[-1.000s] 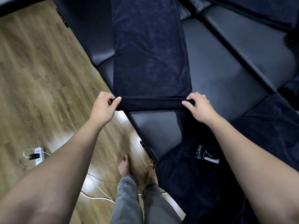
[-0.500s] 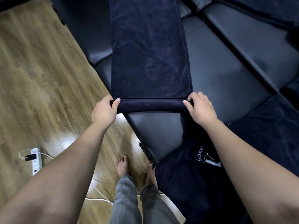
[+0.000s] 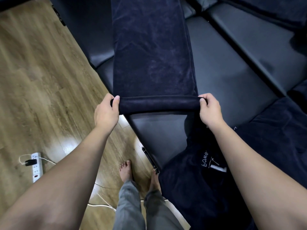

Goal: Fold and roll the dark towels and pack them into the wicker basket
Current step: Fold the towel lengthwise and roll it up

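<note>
A long dark navy towel (image 3: 151, 52), folded into a strip, lies along the black sofa seat (image 3: 232, 77) and runs away from me. Its near end is wound into a thin roll (image 3: 159, 105). My left hand (image 3: 106, 112) grips the roll's left end, thumb on top. My right hand (image 3: 210, 111) grips the right end the same way. A second dark towel (image 3: 204, 188) with a white label and lettering lies crumpled at the lower right, under my right forearm. No wicker basket is in view.
Wooden floor (image 3: 41, 80) fills the left side. A white power strip (image 3: 36, 166) with a black plug and cables lies on it at lower left. My bare feet (image 3: 126, 170) stand by the sofa's front edge. More dark fabric (image 3: 274, 9) lies on the backrest, top right.
The roll at the towel's near end has grown slightly thicker and has moved a little further up the strip. Both hands keep their hold on its ends.
</note>
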A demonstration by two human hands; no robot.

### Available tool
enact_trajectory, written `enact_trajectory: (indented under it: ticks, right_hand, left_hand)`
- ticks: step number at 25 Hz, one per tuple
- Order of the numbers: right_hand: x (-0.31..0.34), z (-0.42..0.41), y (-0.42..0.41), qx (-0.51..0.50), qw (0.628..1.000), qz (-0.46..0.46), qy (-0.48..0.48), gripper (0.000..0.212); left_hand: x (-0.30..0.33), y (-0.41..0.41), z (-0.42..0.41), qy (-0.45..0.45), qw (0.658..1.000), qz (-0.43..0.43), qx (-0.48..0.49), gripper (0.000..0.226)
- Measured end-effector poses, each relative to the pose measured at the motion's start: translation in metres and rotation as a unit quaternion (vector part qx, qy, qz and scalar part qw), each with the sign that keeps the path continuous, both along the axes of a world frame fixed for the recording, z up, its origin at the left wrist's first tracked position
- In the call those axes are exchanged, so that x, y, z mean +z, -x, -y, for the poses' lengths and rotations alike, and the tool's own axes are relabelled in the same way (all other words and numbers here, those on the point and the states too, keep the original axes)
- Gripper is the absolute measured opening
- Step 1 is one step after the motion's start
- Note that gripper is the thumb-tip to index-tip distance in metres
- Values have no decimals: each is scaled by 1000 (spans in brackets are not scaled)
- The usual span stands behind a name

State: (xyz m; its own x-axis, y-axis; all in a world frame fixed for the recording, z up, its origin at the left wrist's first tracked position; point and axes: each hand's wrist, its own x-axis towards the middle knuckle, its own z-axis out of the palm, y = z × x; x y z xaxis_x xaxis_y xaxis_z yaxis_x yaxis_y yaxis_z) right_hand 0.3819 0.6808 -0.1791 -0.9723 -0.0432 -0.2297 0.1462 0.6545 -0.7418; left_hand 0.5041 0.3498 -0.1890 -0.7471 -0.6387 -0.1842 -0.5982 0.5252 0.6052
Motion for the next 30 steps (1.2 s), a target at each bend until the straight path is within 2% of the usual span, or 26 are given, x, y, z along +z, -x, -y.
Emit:
enact_trajectory:
  ticks: [2,4,7,9,10,12,14,17,19,20,23,25,27,30]
  right_hand:
    - [-1,6,6,4,1000,23,-21,26]
    - [-6,9,8,39,996,11,-86,26]
    - [-16,16,5,72,961,-111,-241,19]
    - [-19,23,2,69,943,-154,-285,15]
    - [-17,26,0,75,947,-145,-275,10]
    - [-15,28,-4,55,967,-104,-226,6]
    - [-11,31,-5,3,981,-91,-169,7]
    - [-10,34,-16,-29,985,-123,-118,9]
    - [-13,32,-29,22,977,-193,-92,7]
    - [-18,29,-37,79,961,-245,-102,7]
    - [-37,18,-44,261,868,-376,-192,24]
    - [-41,17,-39,314,843,-366,-239,42]
    - [-40,19,-35,328,840,-335,-275,55]
    - [-40,17,-19,310,846,-309,-304,57]
  left_hand:
    - [0,3,0,19,1000,20,1,36]
    - [-4,4,-3,49,998,49,-9,33]
    - [-6,9,-9,140,990,30,-18,23]
    - [-8,11,-13,229,971,-5,-68,11]
    - [-8,11,-18,239,965,-22,-105,9]
    - [-5,9,-33,189,971,-44,-140,5]
    - [-8,2,-45,164,974,-71,-137,15]
    - [-21,-12,-52,215,956,-107,-168,33]
    - [-30,-19,-52,253,942,-66,-209,46]
    - [-33,-21,-52,272,934,-41,-228,52]
    - [-41,-20,-44,310,914,-18,-260,57]
    - [-41,-15,-35,326,904,-47,-272,52]
    - [-41,-10,-29,342,895,-81,-274,45]
    - [-37,-2,-20,355,884,-117,-280,33]
